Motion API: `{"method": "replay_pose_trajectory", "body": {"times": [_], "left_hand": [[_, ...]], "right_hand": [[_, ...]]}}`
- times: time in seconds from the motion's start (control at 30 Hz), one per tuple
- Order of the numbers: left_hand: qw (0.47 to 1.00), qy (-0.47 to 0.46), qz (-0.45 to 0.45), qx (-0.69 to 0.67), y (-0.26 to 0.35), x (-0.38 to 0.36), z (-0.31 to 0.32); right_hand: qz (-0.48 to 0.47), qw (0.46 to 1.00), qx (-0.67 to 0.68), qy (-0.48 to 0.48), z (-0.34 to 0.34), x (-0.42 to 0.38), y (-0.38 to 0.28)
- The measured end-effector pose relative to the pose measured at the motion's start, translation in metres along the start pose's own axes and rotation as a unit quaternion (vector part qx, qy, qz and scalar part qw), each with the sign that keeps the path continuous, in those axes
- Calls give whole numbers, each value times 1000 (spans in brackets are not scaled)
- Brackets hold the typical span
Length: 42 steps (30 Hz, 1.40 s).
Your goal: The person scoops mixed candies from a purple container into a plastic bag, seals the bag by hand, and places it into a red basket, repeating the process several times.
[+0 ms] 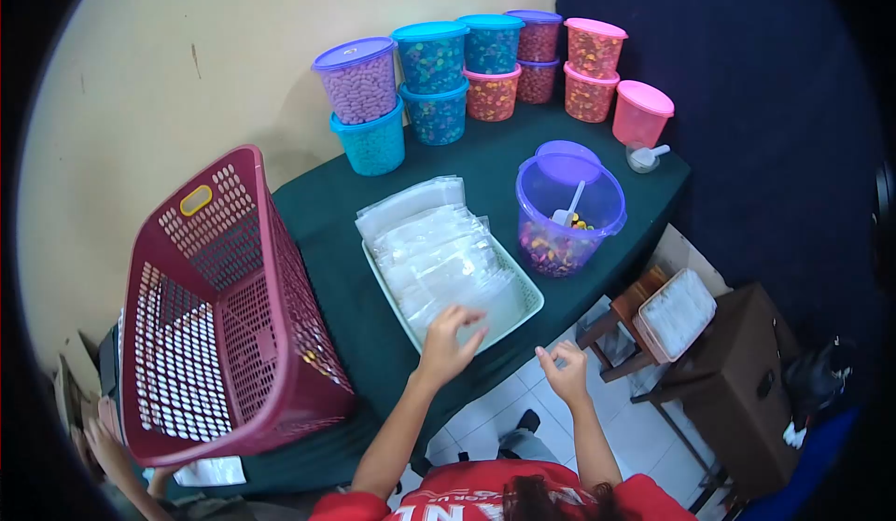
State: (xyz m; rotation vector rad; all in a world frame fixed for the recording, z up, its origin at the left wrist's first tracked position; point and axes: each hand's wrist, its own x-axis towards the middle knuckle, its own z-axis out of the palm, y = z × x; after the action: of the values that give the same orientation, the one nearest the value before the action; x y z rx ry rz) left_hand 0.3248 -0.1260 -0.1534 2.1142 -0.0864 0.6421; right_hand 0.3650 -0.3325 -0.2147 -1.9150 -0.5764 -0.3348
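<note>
My left hand is over the near edge of a pale green tray, thumb and fingers apart, with nothing seen in it. Clear plastic bags lie stacked and overlapping in that tray, just beyond my fingertips. My right hand hangs in the air past the table's front edge, to the right of the tray. Its fingers are loosely curled, the thumb stands apart from them, and no object shows in it. Behind the tray's right side stands an open purple tub of colourful pieces, with a white scoop inside.
A large maroon basket stands at left. Stacked lidded tubs line the back, near a small bowl with a scoop. At right are a container of white items and brown furniture. Another person's hand is at lower left.
</note>
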Motion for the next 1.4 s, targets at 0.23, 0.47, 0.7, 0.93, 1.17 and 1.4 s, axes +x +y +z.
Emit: {"method": "replay_pose_trajectory", "body": {"times": [0.23, 0.47, 0.7, 0.93, 1.17, 1.4], "left_hand": [[968, -8, -54, 246, -36, 74, 75], [965, -39, -124, 227, -45, 56, 79], [974, 143, -154, 86, 20, 75, 44], [993, 70, -50, -81, 66, 150, 70], [995, -80, -20, -53, 51, 200, 110], [976, -93, -3, 196, 80, 215, 135]], "right_hand": [[23, 998, 16, -54, -77, 15, 47], [73, 995, 20, -63, -123, 39, 80], [93, 994, 50, -37, -139, 78, 92], [43, 960, 261, -91, -151, 181, 41], [32, 951, 135, -275, -131, 246, 29], [189, 881, 326, -286, -108, 275, 67]]}}
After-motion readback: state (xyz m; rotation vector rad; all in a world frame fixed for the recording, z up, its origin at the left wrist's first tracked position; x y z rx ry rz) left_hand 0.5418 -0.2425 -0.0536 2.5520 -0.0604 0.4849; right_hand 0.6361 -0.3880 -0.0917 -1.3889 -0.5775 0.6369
